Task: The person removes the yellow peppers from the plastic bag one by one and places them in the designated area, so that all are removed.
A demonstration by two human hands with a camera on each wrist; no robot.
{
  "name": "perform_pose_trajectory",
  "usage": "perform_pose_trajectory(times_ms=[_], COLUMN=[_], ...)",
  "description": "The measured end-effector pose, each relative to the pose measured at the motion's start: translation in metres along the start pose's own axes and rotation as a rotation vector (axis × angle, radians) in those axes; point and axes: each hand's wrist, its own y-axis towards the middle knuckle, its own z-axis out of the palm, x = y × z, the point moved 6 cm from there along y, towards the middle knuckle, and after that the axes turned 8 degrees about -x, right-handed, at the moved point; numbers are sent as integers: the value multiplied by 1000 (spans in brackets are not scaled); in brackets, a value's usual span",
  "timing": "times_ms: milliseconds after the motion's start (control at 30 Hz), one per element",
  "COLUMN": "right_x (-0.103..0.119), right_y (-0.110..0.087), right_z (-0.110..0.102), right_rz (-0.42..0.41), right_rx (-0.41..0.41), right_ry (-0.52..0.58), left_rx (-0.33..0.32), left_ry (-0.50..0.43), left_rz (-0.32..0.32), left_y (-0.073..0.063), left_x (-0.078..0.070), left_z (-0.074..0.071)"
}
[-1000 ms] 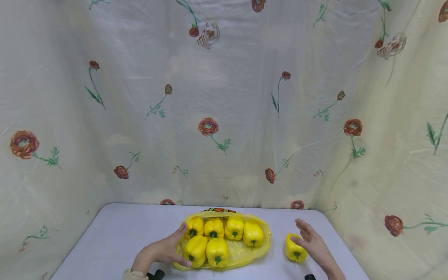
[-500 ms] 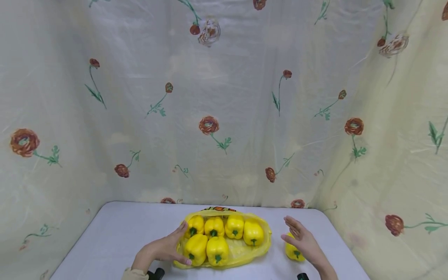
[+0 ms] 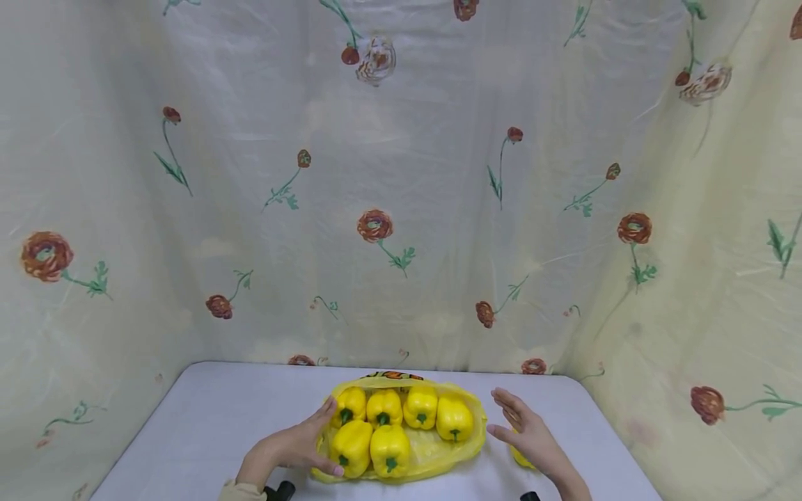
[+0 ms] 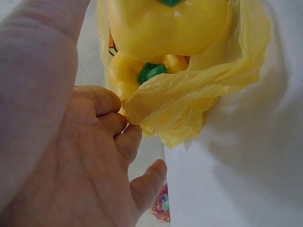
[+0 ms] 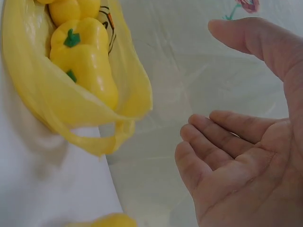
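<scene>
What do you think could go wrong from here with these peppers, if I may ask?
The lone pepper lies outside the bag, partly hidden behind the right hand, so a knock might roll it. The bag's thin, crumpled rim could fold inward if brushed. The left hand is close to the peppers inside and might jostle them.

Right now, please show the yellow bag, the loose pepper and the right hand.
Yellow bag (image 3: 432, 452): head view, bare inner surface.
Loose pepper (image 3: 519, 458): head view, uncovered lower part.
Right hand (image 3: 531, 438): head view, its middle.
</scene>
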Motion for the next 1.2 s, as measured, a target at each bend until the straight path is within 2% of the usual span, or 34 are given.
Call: perform_pose_trajectory(times_ms=[133,167,333,567,900,1200], right_x=[5,6,6,7,11,11], right_y=[-1,-1,0,-2,-5,-6], right_z=[13,16,31,50,66,79], right_rz=[-24,-20,11,9,5,39], right_rx=[27,33,54,130,179,218], right_ry=[13,15,20,3,-22,0], left_rx=[0,-8,-14,-1,14,12], left_ry=[6,-11,21,2,13,4], left_rz=[2,3,13,-1,27,5], left_y=[0,1,1,1,-1,1], left_x=[0,-1,-3,0,-2,2], left_z=[0,0,0,2,0,1])
